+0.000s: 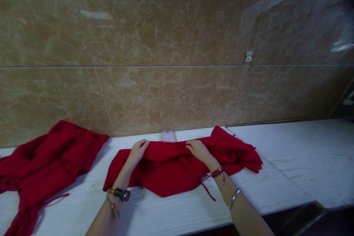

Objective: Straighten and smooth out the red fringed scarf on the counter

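A red scarf [168, 177] lies loosely folded and rumpled on the white table, its far edge running close to the wall. My left hand [139, 150] grips that far edge toward the left, fingers bent over the fabric. Further right, my right hand [199, 151] has its fingers curled on the same edge. Between the hands the cloth sags into a fold and comes to a point toward me. The scarf's right end [245, 155] lies bunched, with a ragged edge. A thin red cord [208, 191] hangs below my right wrist.
Another red scarf [63, 155] with a fringed end is heaped at the left. A small pale label-like piece [168, 136] sits behind the middle scarf, against the brown marble wall [171, 96]. The white tabletop [293, 155] extends right; its front edge drops to a dark area.
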The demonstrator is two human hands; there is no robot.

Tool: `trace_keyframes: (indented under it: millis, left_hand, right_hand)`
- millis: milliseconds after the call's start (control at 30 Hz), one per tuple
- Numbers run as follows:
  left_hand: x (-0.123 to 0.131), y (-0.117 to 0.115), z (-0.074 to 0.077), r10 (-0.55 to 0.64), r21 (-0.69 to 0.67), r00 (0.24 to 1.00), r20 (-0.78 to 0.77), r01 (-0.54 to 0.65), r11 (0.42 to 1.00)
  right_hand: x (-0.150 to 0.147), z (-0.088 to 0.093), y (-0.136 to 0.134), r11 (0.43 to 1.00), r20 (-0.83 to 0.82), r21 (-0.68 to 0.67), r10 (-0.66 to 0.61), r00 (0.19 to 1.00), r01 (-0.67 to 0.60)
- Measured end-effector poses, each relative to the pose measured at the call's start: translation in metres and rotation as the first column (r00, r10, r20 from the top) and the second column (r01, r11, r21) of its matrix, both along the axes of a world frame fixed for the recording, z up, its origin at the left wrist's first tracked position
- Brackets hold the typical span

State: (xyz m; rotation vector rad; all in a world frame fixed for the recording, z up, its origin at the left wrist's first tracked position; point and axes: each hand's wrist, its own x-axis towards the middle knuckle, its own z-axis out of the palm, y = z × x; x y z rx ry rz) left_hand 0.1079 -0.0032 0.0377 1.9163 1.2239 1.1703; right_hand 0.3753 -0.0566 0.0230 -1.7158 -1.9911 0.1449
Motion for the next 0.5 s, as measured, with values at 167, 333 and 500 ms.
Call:
trace_keyframes:
  millis: [167,333,500]
  left_hand:
    - [-0.006,-0.008,0.006,-0.088,-0.197,0.994,0.067,0.100,0.975]
    - [0.009,-0.019,0.007,-0.138,0.032,0.977,-0.162,0.145,0.989]
    - [0.030,-0.038,0.009,-0.224,0.186,0.925,-0.308,0.290,0.939]
  right_hand:
    - [0.012,0.005,-0.007,0.990,0.034,0.096,-0.106,0.994,0.102]
    - [-0.004,0.005,-0.012,0.946,-0.046,0.323,0.052,0.998,-0.034]
    - [-0.037,-0.002,-0.017,0.904,-0.028,0.278,0.346,0.938,-0.325]
